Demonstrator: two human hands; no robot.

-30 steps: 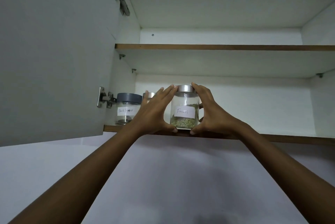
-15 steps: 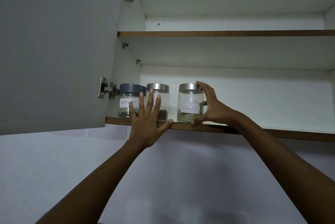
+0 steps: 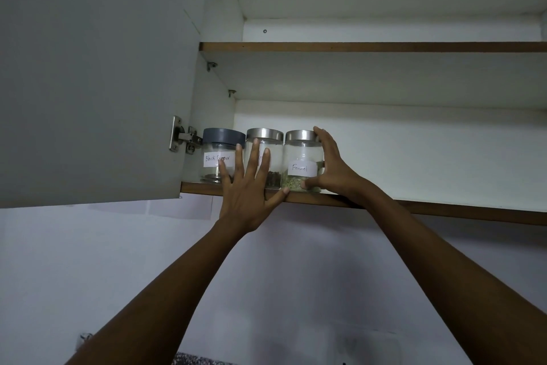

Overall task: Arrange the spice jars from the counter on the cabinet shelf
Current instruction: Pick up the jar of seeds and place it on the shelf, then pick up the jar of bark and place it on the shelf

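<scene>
— The fingers (image 3: 257,157) of the left hand (image 3: 247,187) are spread flat and open, gripping nothing; they lie across the front of the two left jars, with the thumb out along the edge of the bottom shelf (image 3: 414,207). The right hand (image 3: 331,169) is the one doing the work: it is wrapped round the right side of the Fennel jar (image 3: 300,162), thumb low at the base and fingertips up on the steel lid.

— So which way does that jar sit from the hands?

— It is right in the right hand's hold, upright, near the front lip of the shelf. On its left it stands just beside the middle jar (image 3: 270,154), the steel lids nearly meeting; I cannot tell if the glass touches. The left hand is just beside it but not on it.

— And further in?

— Left again is the Black Pepper jar (image 3: 219,154) with its grey lid, tucked by the hinge (image 3: 180,137) of the open cabinet door (image 3: 88,68). All three stand in a row along the front. Behind them the shelf runs back bare to the white rear wall, and to the right it is bare too.

— What does the next move hang on, you reckon?

— I would say on that small gap to the left. Any nudge has to come from the right hand, pushing leftward or back, while the flat left hand steadies the neighbours.
</scene>
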